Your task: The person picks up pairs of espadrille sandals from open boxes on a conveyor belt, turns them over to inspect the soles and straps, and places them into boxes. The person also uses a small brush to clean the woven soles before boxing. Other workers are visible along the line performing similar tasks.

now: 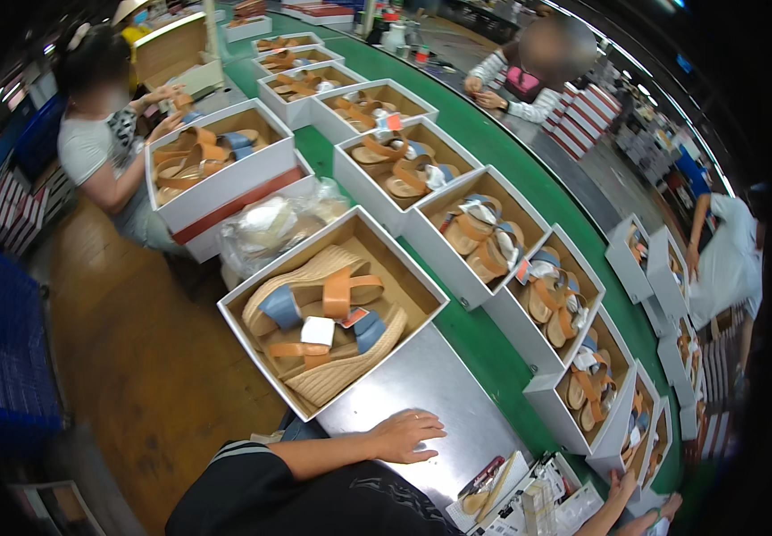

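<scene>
My left hand (408,436) lies palm down on the bare metal tabletop (404,384), fingers spread and holding nothing. Just beyond it stands an open white shoebox (377,348) with a pair of wedge sandals (319,313) inside. They have orange and blue straps and woven soles, with a white packet (318,330) between them. At the lower right rim, one hand (618,491) touches the end of a shoebox (622,456), and a second hand (658,516) is beside it. Whether either is my right hand, I cannot tell.
A green conveyor (314,147) carries a row of open sandal boxes. Left of it are stacked boxes (225,170) and a clear plastic bag (270,223). A tray of small items (529,496) sits near my body. Co-workers stand at left, far side and right.
</scene>
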Demonstrator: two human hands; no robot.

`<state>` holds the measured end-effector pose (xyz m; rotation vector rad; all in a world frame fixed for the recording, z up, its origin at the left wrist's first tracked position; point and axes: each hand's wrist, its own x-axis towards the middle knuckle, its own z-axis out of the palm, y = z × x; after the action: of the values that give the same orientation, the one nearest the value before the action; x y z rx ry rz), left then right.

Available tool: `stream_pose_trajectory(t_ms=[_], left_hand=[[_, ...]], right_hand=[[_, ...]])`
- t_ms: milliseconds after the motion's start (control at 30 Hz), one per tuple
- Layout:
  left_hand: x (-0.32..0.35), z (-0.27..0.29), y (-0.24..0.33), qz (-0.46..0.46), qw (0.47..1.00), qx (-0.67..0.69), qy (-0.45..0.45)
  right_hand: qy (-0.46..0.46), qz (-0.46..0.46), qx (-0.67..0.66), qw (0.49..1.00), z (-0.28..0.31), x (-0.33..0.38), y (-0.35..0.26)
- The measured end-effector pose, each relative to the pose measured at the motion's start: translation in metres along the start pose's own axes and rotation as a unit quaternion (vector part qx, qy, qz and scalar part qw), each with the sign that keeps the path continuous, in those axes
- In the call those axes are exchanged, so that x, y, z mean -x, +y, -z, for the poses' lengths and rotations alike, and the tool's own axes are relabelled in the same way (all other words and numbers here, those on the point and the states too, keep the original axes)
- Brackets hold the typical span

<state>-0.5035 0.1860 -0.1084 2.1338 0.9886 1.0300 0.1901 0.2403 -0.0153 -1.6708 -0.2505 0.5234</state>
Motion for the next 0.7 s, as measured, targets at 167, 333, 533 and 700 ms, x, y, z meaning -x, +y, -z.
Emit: stream_pose_trajectory(t_ms=[167, 333, 533, 700], left_hand=[[0.001, -0.011, 0.01, 0.024, 0.998, -0.036, 0.039], [-0.002, -0.01, 0.024, 0.038, 0.998, -0.046, 0.018], [-0.005, -0.006, 0.024, 0.037, 0.998, -0.051, 0.025], [-0.005, -0.006, 0.025, 0.029, 0.997, -0.076, 0.016]], right_hand=[[-0.198, 0.228, 0.242, 0.922, -0.04, 0.03, -0.002], [0.022, 0.067, -0.001, 0.998, -0.108, 0.06, -0.009], [-0.054, 0.122, 0.011, 0.991, -0.092, 0.088, -0.077], [-0.121, 0.235, 0.024, 0.964, -0.086, 0.16, -0.134]])
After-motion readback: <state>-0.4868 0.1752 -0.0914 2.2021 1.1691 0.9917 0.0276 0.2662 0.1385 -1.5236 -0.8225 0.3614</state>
